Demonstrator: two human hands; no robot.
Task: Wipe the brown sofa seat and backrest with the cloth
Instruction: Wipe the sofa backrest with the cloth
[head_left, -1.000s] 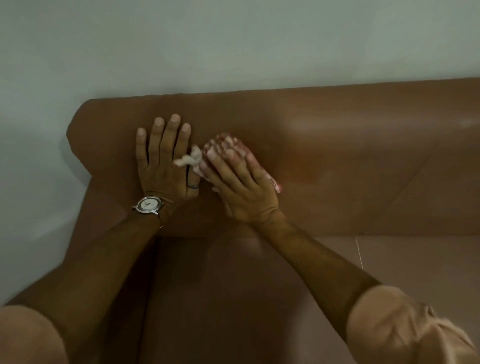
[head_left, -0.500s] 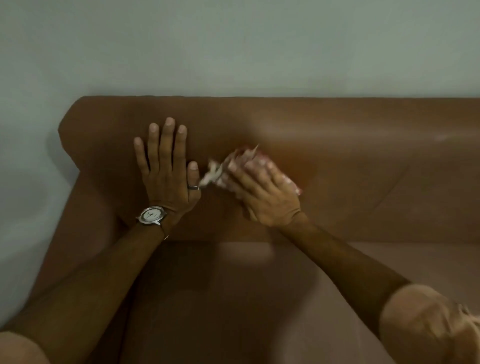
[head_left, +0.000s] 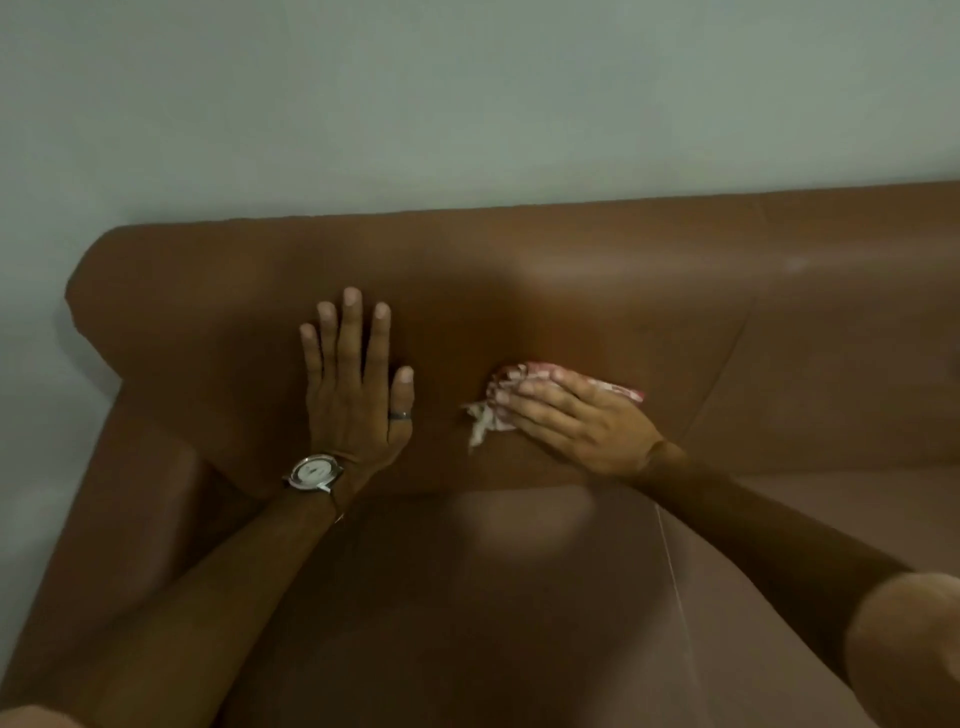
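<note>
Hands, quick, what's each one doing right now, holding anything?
Left hand: open, flat on the backrest, holding nothing.
Right hand: pressing the cloth against the backrest, fingers laid flat over it.

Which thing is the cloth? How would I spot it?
Find the brown sofa backrest under the pale wall. Two hands press on it; look under the right hand, the one with no watch. The cloth is the only red-and-white patterned thing, crumpled and peeking past the fingertips.
</note>
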